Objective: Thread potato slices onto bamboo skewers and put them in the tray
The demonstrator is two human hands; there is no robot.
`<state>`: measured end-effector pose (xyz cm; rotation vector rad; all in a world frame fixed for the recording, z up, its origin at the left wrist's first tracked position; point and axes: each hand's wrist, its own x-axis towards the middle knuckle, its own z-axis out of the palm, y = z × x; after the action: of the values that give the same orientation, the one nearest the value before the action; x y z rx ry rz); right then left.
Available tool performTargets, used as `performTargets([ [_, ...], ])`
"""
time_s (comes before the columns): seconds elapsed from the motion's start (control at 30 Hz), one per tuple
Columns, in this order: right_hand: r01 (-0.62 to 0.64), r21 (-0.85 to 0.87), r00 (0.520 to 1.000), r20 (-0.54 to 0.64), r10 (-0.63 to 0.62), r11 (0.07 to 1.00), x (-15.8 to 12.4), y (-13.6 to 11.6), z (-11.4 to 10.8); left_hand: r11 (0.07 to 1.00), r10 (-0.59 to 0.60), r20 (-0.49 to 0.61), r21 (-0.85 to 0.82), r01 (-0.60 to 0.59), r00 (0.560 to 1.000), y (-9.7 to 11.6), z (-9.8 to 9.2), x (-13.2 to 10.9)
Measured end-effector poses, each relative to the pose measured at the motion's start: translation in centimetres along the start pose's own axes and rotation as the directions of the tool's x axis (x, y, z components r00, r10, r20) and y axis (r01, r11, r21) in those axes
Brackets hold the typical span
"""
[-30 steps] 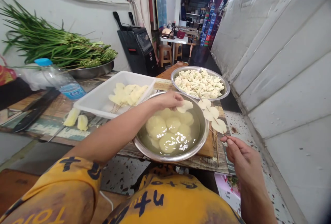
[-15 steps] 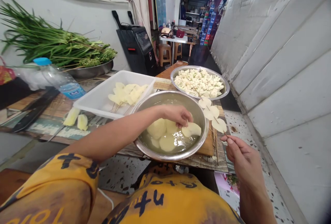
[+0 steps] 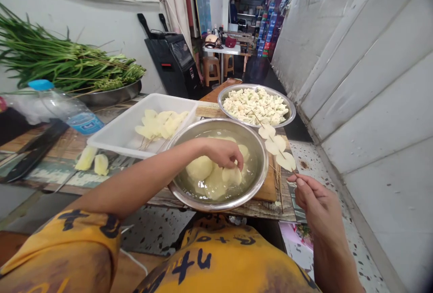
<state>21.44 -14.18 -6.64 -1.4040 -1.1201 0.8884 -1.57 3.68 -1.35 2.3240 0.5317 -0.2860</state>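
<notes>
My left hand [image 3: 225,152] reaches over the metal basin [image 3: 216,206] of water, its fingers pinched on a thin pale potato slice [image 3: 232,176] near the surface. More potato slices [image 3: 200,167] lie in the water around and below it. To the right of the basin, my right hand [image 3: 318,200] grips the lower end of a thin wooden skewer [image 3: 256,118]. Three threaded slices [image 3: 275,144] sit along that skewer, which slants up and to the left. Bare wooden skewers [image 3: 280,187] lie on the table beneath it.
A white plastic tub [image 3: 111,143] with skewered slices stands left of the basin. Behind is a bowl of cauliflower florets [image 3: 256,105]. Farther left are a water bottle [image 3: 83,119], a dark knife [image 3: 37,148], vegetable pieces [image 3: 86,158] and long greens [image 3: 67,63]. A wall [image 3: 372,103] runs along the right.
My left hand has moved slightly left and down, and the slice pinched in it now sits lower, at the water. My right hand keeps hold of the skewer. The whole view has shifted a little.
</notes>
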Motion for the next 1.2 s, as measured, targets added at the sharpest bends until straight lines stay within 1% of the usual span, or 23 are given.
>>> performTargets([
  [0.07,0.009,-0.003,1.000,-0.006,-0.009,1.000,-0.1,0.0,-0.1,0.996,-0.062,-0.011,-0.061,0.062,0.998,-0.3,-0.4,0.0],
  [0.13,0.019,-0.006,1.000,-0.005,-0.019,1.000,-0.2,-0.1,-0.1,0.982,-0.149,-0.053,-0.124,0.141,0.987,-0.7,-0.3,0.2],
  [0.2,0.023,-0.007,1.000,0.001,-0.023,1.000,-0.2,-0.1,0.0,0.954,-0.257,-0.105,-0.186,0.235,0.961,-1.1,-0.1,0.5],
  [0.27,0.020,-0.005,1.000,0.010,-0.020,1.000,-0.2,-0.2,0.1,0.917,-0.342,-0.156,-0.270,0.293,0.927,-1.5,0.1,0.8],
  [0.33,0.015,-0.002,1.000,0.008,-0.015,1.000,-0.1,-0.3,0.1,0.880,-0.379,-0.212,-0.382,0.281,0.901,-1.8,0.1,1.0],
  [0.37,0.015,-0.001,1.000,0.005,-0.015,1.000,0.0,-0.3,0.2,0.853,-0.406,-0.250,-0.448,0.266,0.879,-2.0,-0.1,1.1],
  [0.43,0.018,0.002,1.000,-0.003,-0.018,1.000,0.0,-0.3,0.3,0.777,-0.481,-0.322,-0.588,0.226,0.816,-2.1,-0.5,1.3],
  [0.47,0.022,0.003,1.000,-0.005,-0.022,1.000,0.1,-0.2,0.3,0.734,-0.517,-0.336,-0.647,0.205,0.787,-2.0,-0.6,1.3],
  [0.5,0.025,0.005,1.000,-0.005,-0.025,1.000,0.1,-0.2,0.4,0.698,-0.544,-0.334,-0.690,0.193,0.770,-2.0,-0.7,1.3],
  [0.53,0.028,0.008,1.000,-0.004,-0.028,1.000,0.1,-0.2,0.5,0.685,-0.546,-0.326,-0.704,0.187,0.772,-2.0,-0.7,1.3],
  [0.57,0.030,0.012,1.000,-0.001,-0.030,0.999,0.1,-0.3,0.5,0.706,-0.523,-0.326,-0.684,0.185,0.788,-1.9,-0.6,1.3],
  [0.63,0.029,0.026,1.000,0.003,-0.029,0.999,0.2,-0.4,0.6,0.816,-0.435,-0.365,-0.547,0.188,0.823,-1.9,-0.2,1.2],
  [0.7,0.028,0.037,1.000,0.000,-0.028,0.999,0.2,-0.5,0.7,0.916,-0.326,-0.443,-0.368,0.162,0.835,-1.8,0.1,1.1],
  [0.77,0.029,0.036,1.000,-0.013,-0.028,0.999,0.3,-0.5,0.6,0.959,-0.237,-0.497,-0.256,0.120,0.835,-1.6,0.0,1.1],
  [0.8,0.029,0.033,0.999,-0.021,-0.028,0.999,0.3,-0.5,0.6,0.968,-0.202,-0.497,-0.233,0.094,0.844,-1.4,-0.2,1.1],
  [0.83,0.026,0.029,0.999,-0.026,-0.026,0.999,0.3,-0.4,0.5,0.974,-0.167,-0.480,-0.218,0.068,0.861,-1.1,-0.4,1.2],
  [0.93,0.014,0.020,1.000,-0.025,-0.014,1.000,0.3,-0.2,0.4,0.987,-0.076,-0.375,-0.157,0.017,0.924,-0.4,-1.0,1.8],
  [1.03,0.018,0.025,1.000,-0.014,-0.018,1.000,0.3,-0.1,0.3,0.996,-0.040,-0.308,-0.087,0.013,0.950,0.2,-1.3,2.7],
  [1.1,0.022,0.028,1.000,-0.015,-0.022,0.999,0.2,0.1,0.1,0.989,-0.071,-0.310,-0.143,0.027,0.948,0.2,-1.4,3.0],
  [1.13,0.018,0.023,1.000,-0.013,-0.018,1.000,0.1,0.1,0.0,0.974,-0.113,-0.342,-0.222,0.037,0.933,0.1,-1.5,3.1],
  [1.17,0.011,0.012,1.000,-0.009,-0.011,1.000,0.0,0.2,-0.1,0.944,-0.176,-0.395,-0.328,0.040,0.902,-0.1,-1.6,2.9],
  [1.2,0.001,-0.006,1.000,0.001,-0.001,1.000,-0.1,0.4,-0.2,0.893,-0.259,-0.457,-0.449,0.030,0.851,-0.3,-1.7,2.7],
])
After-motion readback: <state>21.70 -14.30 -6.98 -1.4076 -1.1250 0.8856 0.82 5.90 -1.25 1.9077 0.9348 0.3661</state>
